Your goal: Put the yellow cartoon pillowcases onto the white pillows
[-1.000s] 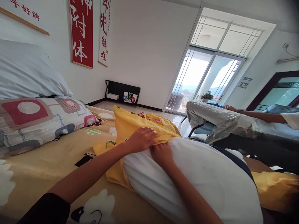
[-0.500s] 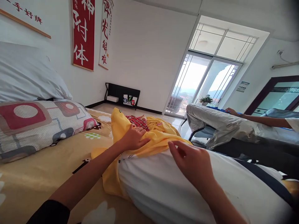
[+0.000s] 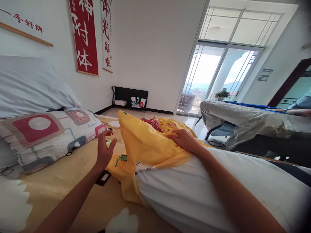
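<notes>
A white pillow [image 3: 175, 184] lies on the bed, its far end inside a yellow pillowcase [image 3: 145, 142] with printed leaves and cartoon marks. My right hand [image 3: 185, 141] is on top of the pillowcase, fingers bent into the yellow cloth near where it meets the white pillow; the fingertips are partly hidden. To the left of the pillowcase, my left hand [image 3: 105, 149] hangs above the bed with thumb and fingers apart, holding nothing. One corner of the pillowcase stands up in a peak between the hands.
A patterned pillow [image 3: 55, 136] and a white pillow [image 3: 31, 85] lie at left on the tan bedsheet [image 3: 60, 181]. Red checked cloth [image 3: 153, 123] is beyond the pillowcase. At right, a covered table [image 3: 233, 111] bears a potted plant [image 3: 222, 94], near another person's arm [image 3: 300, 111].
My left hand has let go of the pillowcase and moved left. My right hand has moved forward onto the yellow cloth. The view has shifted slightly, and the other person's arm has drawn back right.
</notes>
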Tool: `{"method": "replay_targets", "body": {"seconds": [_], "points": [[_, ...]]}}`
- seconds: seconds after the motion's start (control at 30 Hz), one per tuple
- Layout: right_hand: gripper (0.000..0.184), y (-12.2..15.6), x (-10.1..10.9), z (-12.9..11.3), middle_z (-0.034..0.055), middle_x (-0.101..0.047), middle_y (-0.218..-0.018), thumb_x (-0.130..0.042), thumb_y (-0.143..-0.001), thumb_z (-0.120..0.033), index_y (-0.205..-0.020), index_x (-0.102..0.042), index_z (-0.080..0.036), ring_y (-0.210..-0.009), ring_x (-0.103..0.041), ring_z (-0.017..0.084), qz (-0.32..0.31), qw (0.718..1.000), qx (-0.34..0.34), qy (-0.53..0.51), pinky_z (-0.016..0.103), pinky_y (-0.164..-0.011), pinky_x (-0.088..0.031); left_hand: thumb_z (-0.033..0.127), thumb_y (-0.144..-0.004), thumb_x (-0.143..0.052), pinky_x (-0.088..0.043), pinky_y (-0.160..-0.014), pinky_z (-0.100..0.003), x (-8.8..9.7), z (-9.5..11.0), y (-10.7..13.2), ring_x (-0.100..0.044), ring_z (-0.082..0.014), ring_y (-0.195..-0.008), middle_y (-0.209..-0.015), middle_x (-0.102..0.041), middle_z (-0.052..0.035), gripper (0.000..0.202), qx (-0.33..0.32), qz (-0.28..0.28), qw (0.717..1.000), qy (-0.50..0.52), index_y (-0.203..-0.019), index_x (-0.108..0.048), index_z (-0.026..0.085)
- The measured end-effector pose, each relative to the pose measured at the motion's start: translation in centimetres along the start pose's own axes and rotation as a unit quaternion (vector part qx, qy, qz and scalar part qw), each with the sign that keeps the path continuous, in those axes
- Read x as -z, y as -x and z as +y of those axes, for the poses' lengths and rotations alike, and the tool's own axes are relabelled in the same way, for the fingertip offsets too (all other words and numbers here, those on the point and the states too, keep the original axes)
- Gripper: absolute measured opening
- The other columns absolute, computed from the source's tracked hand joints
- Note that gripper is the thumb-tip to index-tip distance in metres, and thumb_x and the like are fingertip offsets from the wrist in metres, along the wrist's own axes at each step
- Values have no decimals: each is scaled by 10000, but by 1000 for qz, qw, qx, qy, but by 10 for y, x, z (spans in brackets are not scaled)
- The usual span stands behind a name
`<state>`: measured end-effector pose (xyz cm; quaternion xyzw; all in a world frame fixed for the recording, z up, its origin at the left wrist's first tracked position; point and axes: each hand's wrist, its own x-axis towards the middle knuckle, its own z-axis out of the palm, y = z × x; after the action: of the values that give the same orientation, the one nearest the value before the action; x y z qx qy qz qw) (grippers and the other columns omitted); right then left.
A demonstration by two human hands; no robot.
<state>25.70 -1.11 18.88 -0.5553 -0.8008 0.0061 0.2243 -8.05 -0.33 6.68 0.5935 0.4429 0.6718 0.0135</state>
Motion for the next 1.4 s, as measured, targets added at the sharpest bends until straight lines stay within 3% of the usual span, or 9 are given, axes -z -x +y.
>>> {"method": "replay_targets", "body": {"seconds": [0.17,0.37,0.47,0.53,0.67,0.77,1.0,1.23,1.4], "points": [[473,26,23,-15,-27,-440,-511,-398,-888,-555,-569,-440,-208,-535,-381,118,133,990,43,-12,252,-552,-298,616,-797,-552,-331,-1079,-427,-17,-35,-6,-376,-298,-1359,-1449,-438,-142,724,226,-139,945,194,-1382,-398,220],[345,62,43,-2,13,-634,-663,-372,-952,-447,-772,-570,-230,-578,-539,143,47,980,160,111,246,-553,-337,617,-715,-659,-508,-712,-305,-42,6,2,-623,-238,-836,-864,-687,-86,540,162,-174,932,275,-971,-635,142],[332,70,57,17,12,-591,-585,-393,-957,-424,-774,-588,-227,-517,-516,133,167,962,153,152,242,-526,-327,607,-762,-609,-450,-565,-239,-44,27,2,-540,-154,-627,-646,-598,-25,456,168,-119,950,235,-719,-589,153],[346,73,59,27,-2,-539,-527,-409,-957,-411,-719,-576,-222,-476,-478,121,222,949,148,166,240,-508,-313,583,-796,-571,-420,-546,-224,-41,38,1,-494,-130,-599,-610,-551,-9,447,155,-98,961,206,-647,-548,162],[356,79,49,39,-17,-538,-529,-423,-953,-375,-656,-544,-220,-469,-453,107,149,958,182,165,231,-493,-303,553,-766,-575,-327,-460,-211,-31,47,1,-392,-103,-525,-545,-466,13,426,153,-102,970,160,-590,-504,172],[359,83,43,46,-35,-466,-480,-443,-948,-365,-631,-523,-215,-438,-398,97,225,951,167,133,223,-477,-313,560,-758,-551,-283,-433,-212,-24,48,6,-337,-96,-500,-516,-412,24,433,158,-85,973,144,-566,-467,181],[219,89,31,70,29,-640,-672,-473,-938,-310,-768,-585,-228,-582,-573,139,236,949,179,110,248,-562,-424,533,-773,-575,-306,-449,-217,-14,34,27,-354,-101,-504,-512,-408,22,444,168,-142,966,135,-529,-462,179],[238,99,41,76,60,-657,-878,-493,-916,-416,-827,-618,-233,-820,-595,197,197,960,185,75,323,-731,-461,517,-719,-702,-503,-779,-312,4,20,9,-609,-249,-918,-971,-676,-92,395,178,-261,903,290,-886,-694,159],[338,94,69,43,49,-689,-935,-449,-919,-529,-997,-624,-251,-791,-631,197,40,993,105,26,294,-651,-479,615,-646,-719,-509,-647,-296,-5,73,-22,-627,-241,-792,-909,-683,-68,634,186,-201,910,310,-1094,-607,180]]}}
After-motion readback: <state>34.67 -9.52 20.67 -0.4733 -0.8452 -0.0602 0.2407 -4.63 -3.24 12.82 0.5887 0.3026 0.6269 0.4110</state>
